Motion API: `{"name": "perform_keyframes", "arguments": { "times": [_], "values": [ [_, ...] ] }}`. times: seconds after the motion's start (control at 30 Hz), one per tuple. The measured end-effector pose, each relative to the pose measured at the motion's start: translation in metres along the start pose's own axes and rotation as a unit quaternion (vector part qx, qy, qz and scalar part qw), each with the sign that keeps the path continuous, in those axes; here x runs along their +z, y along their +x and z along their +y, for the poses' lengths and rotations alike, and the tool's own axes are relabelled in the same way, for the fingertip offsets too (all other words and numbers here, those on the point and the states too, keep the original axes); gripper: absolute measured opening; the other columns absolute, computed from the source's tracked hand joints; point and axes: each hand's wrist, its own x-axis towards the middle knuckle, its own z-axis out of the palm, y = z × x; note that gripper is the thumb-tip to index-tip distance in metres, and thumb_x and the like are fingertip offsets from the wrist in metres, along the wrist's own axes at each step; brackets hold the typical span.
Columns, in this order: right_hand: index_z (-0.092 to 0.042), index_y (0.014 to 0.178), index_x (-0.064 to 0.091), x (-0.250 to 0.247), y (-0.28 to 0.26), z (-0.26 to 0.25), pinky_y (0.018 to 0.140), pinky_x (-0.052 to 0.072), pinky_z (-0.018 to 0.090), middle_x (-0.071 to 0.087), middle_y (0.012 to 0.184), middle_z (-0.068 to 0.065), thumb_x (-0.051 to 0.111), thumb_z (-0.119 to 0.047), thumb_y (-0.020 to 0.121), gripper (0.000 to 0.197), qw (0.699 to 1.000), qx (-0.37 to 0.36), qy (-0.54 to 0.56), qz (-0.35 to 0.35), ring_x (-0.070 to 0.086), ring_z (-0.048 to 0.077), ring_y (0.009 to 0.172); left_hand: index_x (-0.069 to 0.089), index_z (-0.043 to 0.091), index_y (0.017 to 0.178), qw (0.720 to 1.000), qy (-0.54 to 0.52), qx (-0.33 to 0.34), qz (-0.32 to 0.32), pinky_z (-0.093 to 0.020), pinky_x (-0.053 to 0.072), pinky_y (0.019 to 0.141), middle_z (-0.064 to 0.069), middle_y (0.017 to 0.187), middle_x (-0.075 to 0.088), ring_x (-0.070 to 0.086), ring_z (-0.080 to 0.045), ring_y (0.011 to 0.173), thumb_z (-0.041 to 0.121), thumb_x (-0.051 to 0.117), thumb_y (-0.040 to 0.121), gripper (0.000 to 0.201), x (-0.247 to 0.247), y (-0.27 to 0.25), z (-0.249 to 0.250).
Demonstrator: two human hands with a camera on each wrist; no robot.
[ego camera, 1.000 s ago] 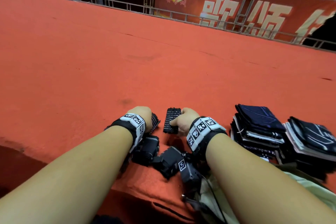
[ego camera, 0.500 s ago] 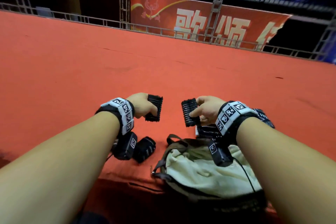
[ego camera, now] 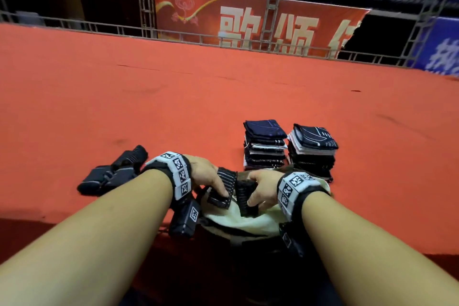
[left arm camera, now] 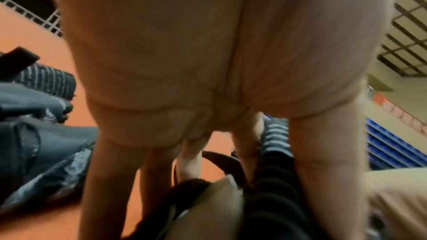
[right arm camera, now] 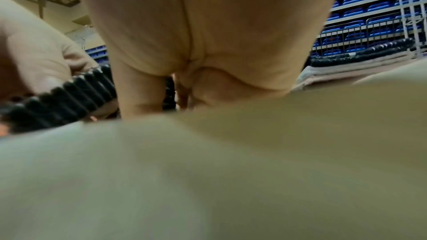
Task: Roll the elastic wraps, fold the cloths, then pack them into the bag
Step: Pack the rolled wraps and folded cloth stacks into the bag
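Right hand seen from beneath, palm filling the upper middle, fingers pointing down behind pale bag fabric. Fabric blurred, covering the whole lower half. At left, a black ribbed rolled wrap, gripped from above by the other hand, just beside the right fingers. What the right fingers hold: hidden by the fabric. At right, edges of stacked dark cloths above the fabric. Behind, blue seats in rows, white railing.
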Motion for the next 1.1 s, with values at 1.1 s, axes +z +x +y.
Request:
{"name": "perform_keyframes", "arguments": {
  "times": [1.1],
  "values": [
    [-0.006, 0.095, 0.079, 0.009, 0.02, -0.014, 0.084, 0.061, 0.039, 0.077, 0.094, 0.009, 0.083, -0.035, 0.066, 0.041, 0.997, 0.068, 0.014, 0.046, 0.073, 0.025, 0.093, 0.078, 0.01, 0.095, 0.986, 0.101, -0.005, 0.13, -0.053, 0.06, 0.087, -0.008, 0.09, 0.078, 0.075, -0.032, 0.09, 0.044, 0.082, 0.052, 0.055, -0.031, 0.016, -0.009]
  ]
}}
